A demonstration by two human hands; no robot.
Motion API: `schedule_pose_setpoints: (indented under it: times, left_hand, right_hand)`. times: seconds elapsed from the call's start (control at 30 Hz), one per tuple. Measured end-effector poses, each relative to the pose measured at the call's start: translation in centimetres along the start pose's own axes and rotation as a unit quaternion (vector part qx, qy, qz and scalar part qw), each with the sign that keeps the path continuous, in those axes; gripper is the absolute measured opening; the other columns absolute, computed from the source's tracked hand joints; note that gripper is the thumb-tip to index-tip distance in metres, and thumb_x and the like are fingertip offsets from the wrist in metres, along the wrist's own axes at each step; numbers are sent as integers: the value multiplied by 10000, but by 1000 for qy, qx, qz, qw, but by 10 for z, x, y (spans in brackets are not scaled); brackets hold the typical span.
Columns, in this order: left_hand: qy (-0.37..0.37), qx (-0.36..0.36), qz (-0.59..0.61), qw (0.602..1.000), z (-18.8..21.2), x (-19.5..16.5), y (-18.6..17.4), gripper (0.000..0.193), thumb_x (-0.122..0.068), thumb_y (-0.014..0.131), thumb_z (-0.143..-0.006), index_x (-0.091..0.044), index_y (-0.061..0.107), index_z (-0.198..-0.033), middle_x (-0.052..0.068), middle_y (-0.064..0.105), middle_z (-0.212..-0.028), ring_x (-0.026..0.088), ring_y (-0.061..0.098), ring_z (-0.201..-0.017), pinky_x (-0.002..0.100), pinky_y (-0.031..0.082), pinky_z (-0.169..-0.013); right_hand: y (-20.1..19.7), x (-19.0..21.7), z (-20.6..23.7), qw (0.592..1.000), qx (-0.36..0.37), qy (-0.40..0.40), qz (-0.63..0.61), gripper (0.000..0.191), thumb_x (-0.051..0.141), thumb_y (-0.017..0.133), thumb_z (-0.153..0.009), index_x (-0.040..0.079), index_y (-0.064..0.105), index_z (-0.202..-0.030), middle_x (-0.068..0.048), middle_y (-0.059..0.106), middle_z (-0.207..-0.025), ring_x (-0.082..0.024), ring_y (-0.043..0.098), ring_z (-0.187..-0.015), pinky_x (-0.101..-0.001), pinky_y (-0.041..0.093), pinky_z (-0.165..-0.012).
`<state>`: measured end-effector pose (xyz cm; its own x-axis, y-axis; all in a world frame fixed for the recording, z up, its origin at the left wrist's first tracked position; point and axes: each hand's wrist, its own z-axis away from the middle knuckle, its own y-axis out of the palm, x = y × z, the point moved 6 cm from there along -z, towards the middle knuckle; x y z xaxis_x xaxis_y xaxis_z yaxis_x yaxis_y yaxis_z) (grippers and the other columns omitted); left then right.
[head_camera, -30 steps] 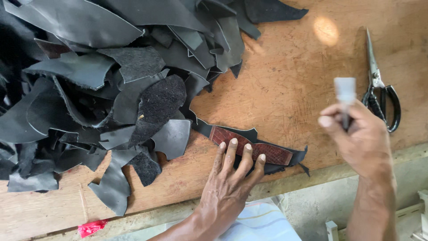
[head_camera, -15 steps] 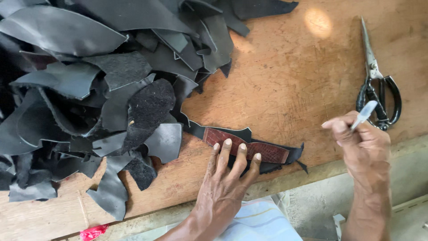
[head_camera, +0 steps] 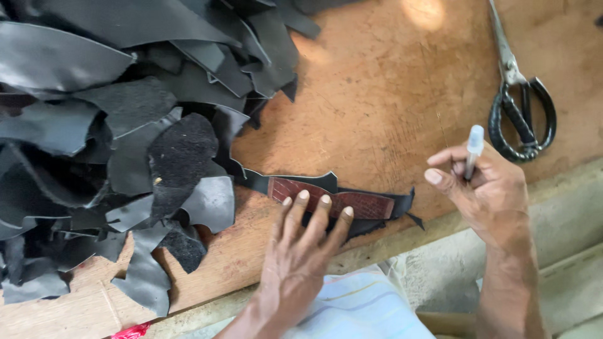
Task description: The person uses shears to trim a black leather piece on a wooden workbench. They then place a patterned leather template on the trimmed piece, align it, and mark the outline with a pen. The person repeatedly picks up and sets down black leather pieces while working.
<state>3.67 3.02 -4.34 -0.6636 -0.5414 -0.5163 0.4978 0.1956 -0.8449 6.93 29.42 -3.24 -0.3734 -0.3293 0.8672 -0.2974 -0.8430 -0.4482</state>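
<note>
Swung upright since half a second ago, the pen (head_camera: 474, 147), and drawn a little nearer the body in the right hand (head_camera: 487, 194), pinched between thumb and fingers, tip down. Left hand (head_camera: 301, 245) flat, fingers spread, pressing the reddish-brown template (head_camera: 342, 201) onto a black leather strip (head_camera: 295, 182) at the near edge of the wooden board (head_camera: 389, 94). Possible slip of the template under light pressure, giving a skewed outline; possible snag on the loose scraps just left. Counted: one template, one pen, one pair of scissors (head_camera: 521, 107) far right, one big heap of black leather offcuts (head_camera: 125, 125) on the left, too overlapped to number.
</note>
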Motion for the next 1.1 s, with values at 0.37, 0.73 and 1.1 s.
schedule_pose_setpoints:
  times: [0.37,0.73,1.1]
  left_hand:
    - [-29,-45,118,992,0,12,-26,757,88,601,-736,-223,583,-1426,111,485,-1431,354,385,-1389,501,340,-1108]
    - [-5,-39,63,997,2,7,-15,875,63,615,-669,-218,505,-1490,138,440,-1486,391,360,-1393,551,303,-1151]
    - [12,-57,64,996,5,6,-5,772,3,588,-797,-176,445,-1534,174,445,-1529,425,346,-1448,558,233,-1210]
  right_hand:
    - [2,23,4,995,8,-54,88,194,161,820,-888,67,744,-1039,64,516,-889,-37,449,-758,-182,396,-633]
    - [4,27,10,995,0,-55,87,238,321,678,-1004,95,753,-1015,60,510,-846,-42,414,-691,-215,338,-577]
    - [39,67,0,985,43,-162,-36,377,392,519,-1131,62,693,-1078,-51,661,-1063,-104,670,-919,-225,583,-788]
